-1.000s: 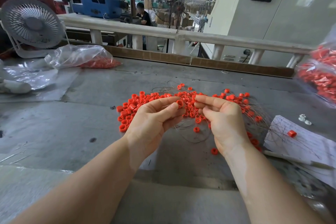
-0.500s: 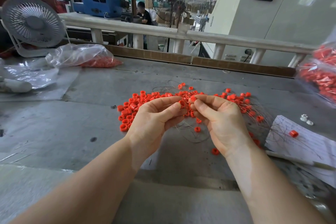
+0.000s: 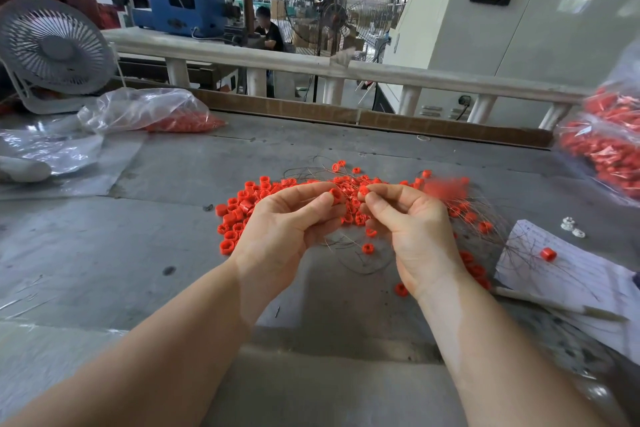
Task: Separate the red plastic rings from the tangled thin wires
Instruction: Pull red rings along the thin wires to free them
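Note:
A heap of loose red plastic rings (image 3: pixel 239 210) lies on the grey table (image 3: pixel 138 253), to the left of my hands. Thin dark wires (image 3: pixel 363 260) with more rings strung on them spread under and to the right of my hands. My left hand (image 3: pixel 291 225) pinches one red ring (image 3: pixel 335 196) between thumb and forefinger. My right hand (image 3: pixel 412 229) pinches another ring (image 3: pixel 363 190) close beside it, fingers curled. A blurred cluster of rings (image 3: pixel 445 188) hangs just right of my right hand.
A clear bag of red rings (image 3: pixel 156 113) lies at the back left beside a white fan (image 3: pixel 52 48). Another full bag (image 3: pixel 609 146) sits at the right edge. A sheet of paper (image 3: pixel 568 274) with one ring and two small white parts (image 3: pixel 571 227) lies at the right.
My hands have drawn closer together, each now pinching a ring. The rings on the wires to the right of my right hand have lifted and blur with motion.

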Available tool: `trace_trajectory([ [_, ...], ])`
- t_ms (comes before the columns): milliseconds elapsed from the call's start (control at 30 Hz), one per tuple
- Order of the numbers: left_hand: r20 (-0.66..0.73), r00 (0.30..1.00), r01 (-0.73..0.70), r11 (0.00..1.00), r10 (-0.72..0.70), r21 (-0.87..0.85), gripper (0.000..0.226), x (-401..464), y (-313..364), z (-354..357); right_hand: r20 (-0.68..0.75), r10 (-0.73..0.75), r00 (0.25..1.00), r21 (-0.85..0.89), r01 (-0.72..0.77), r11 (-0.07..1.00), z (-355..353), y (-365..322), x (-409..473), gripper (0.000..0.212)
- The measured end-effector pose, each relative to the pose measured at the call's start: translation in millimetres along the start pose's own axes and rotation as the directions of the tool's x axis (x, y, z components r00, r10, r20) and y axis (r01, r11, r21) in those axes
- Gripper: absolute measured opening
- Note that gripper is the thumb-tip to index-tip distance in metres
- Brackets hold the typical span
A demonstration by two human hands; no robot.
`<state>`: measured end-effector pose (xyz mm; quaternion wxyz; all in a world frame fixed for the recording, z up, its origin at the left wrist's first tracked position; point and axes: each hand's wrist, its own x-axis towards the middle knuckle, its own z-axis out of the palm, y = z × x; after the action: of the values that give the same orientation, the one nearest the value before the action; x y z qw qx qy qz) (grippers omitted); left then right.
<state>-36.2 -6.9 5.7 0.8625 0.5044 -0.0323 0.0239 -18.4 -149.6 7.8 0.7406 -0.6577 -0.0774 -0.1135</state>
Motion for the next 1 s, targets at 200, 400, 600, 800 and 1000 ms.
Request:
trace_trajectory([
  [200,-0.027,0.999,0.035,0.999,-0.034,0.028,0.012,8,10,13,-0.051,-0.034,0.998,-0.030,0.032,0.999,-1,-1,1,0.020],
  [400,-0.011,0.998,0.061,0.997,-0.060,0.050,0.012,16,11,29,-0.089,-0.027,0.996,-0.023,0.025,0.999,-3,-1,2,0.017],
  [600,-0.034,0.998,0.045,0.999,-0.046,-0.009,0.014,14,-3,20,-0.098,0.017,0.995,0.001,-0.017,1.000,-3,0,3,0.018],
  [800,-0.002,1.000,0.008,0.997,-0.008,-0.071,0.015,9,-6,13,-0.025,0.078,0.997,0.051,-0.077,0.996,0,-1,2,0.027],
  [1000,0.048,0.999,-0.008,0.997,0.012,-0.074,0.015,6,-6,15,0.013,0.112,0.994,0.095,-0.113,0.989,1,-3,0,0.029],
])
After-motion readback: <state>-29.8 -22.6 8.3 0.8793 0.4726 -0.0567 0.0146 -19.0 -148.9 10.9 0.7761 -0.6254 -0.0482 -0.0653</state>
